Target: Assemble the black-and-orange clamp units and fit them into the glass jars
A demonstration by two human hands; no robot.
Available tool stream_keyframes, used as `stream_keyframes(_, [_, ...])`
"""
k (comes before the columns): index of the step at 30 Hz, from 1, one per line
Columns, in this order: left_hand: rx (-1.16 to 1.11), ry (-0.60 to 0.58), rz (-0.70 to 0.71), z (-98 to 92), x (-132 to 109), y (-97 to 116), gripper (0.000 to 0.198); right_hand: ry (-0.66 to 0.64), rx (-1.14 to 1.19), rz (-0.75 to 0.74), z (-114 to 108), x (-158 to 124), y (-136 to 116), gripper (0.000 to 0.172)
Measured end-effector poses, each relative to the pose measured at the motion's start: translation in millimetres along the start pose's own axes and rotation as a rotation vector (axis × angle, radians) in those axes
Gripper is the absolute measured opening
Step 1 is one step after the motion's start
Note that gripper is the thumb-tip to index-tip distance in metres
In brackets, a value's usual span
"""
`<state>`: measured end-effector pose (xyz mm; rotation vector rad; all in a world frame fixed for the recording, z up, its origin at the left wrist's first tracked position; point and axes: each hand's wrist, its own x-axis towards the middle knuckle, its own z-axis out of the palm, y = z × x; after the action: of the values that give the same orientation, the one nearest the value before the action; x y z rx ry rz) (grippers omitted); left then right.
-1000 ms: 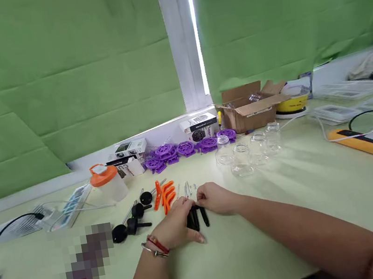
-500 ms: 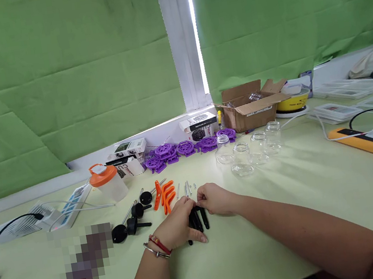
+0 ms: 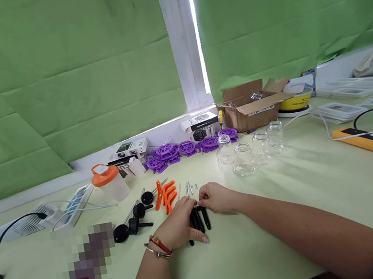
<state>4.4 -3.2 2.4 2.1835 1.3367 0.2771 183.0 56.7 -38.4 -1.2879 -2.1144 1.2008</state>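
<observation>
– Where are your hands right now?

– Both are near the middle of the desk [image 3: 288, 199], a little toward the near edge. My left hand [image 3: 177, 228] lies curled over a small bundle of black sticks [image 3: 201, 219]. Its fingers are closed on them and the thumb is down on the side toward the near edge.

– And the right?

– My right hand [image 3: 217, 198] comes in from the right edge, with the fingertips pinched narrow on the far ends of the same sticks. The sticks lie flat, side by side, pointing roughly from near edge to far edge.

– What's around them?

– Just beyond, toward the far edge, there are a few thin metal pins [image 3: 187, 189], with a cluster of orange clips [image 3: 167, 194] beside them. Toward the left edge lie black knobs [image 3: 132, 223] on stems. Farther back stand an orange-lidded cup [image 3: 108, 182] and clear glass jars [image 3: 245, 153]. A row of purple wheels [image 3: 181, 149] and an open cardboard box [image 3: 250, 106] sit along the far edge.

– Anything in the jars?

– I can't tell from here.
</observation>
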Motion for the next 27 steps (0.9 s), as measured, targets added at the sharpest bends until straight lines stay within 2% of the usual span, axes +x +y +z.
stream_keyframes(12, [-0.027, 0.008, 0.013, -2.8, -0.7, 0.6, 0.080, -0.006, 0.035, 0.009, 1.5, 2.1, 4.2, 0.013])
stream_keyframes(14, [-0.053, 0.108, 0.048, -6.7, -0.9, -1.3, 0.075, -0.024, 0.064, 0.019, 1.6, 2.9, 5.5, 0.015])
stream_keyframes(15, [-0.051, 0.203, 0.070, -9.8, -0.8, -3.4, 0.068, -0.032, 0.078, 0.024, 1.4, 3.1, 5.8, 0.015])
stream_keyframes(17, [0.011, 0.471, 0.070, -18.4, -0.8, -10.5, 0.048, -0.040, 0.101, 0.039, 0.9, 3.2, 5.9, 0.017])
stream_keyframes(19, [0.159, 0.747, -0.061, -28.4, -1.8, -21.5, 0.030, -0.041, 0.112, 0.055, 0.3, 3.2, 5.8, 0.018])
stream_keyframes(20, [0.267, 0.846, -0.188, -33.0, -2.9, -27.9, 0.026, -0.042, 0.117, 0.060, 0.3, 3.1, 5.8, 0.018])
stream_keyframes(21, [0.368, 0.885, -0.322, -36.8, -4.3, -34.5, 0.026, -0.041, 0.119, 0.061, 0.3, 3.1, 5.9, 0.018])
stream_keyframes(24, [0.496, 0.804, -0.593, -42.0, -9.0, -51.7, 0.032, -0.037, 0.127, 0.057, 0.8, 3.0, 6.0, 0.017])
stream_keyframes(27, [0.552, 0.692, -0.668, -39.6, -11.1, -61.1, 0.031, -0.036, 0.134, 0.052, 0.9, 2.3, 4.7, 0.017])
